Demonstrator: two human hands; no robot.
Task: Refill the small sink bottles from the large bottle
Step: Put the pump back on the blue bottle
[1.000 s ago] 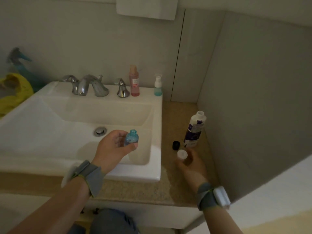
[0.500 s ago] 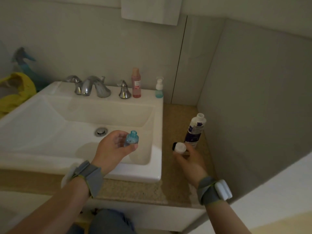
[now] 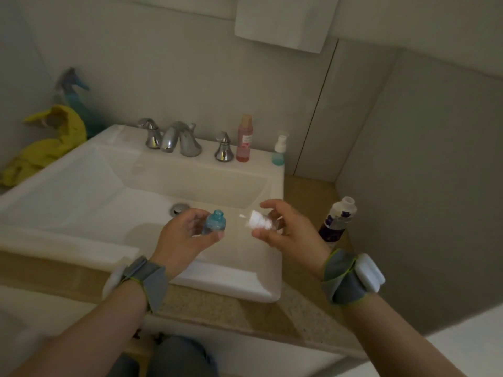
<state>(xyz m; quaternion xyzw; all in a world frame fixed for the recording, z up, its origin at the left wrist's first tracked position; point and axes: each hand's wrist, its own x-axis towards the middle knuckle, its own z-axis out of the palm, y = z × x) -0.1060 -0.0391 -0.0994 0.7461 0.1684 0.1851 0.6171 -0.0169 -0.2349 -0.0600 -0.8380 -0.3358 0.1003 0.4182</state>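
In the middle of the frame, over the sink (image 3: 81,191), the left hand (image 3: 182,238) is gripping a small blue bottle (image 3: 215,223), upright, with its neck open. Just to its right, the right hand (image 3: 288,232) is pinching a white pump cap (image 3: 258,221). The person is probably closing this bottle; next, the cap needs aligning with the neck and twisting. Its fill level cannot be told. The large bottle (image 3: 337,221) is standing uncapped at the right. At the back, a pink bottle (image 3: 244,138) is looking nearly full.
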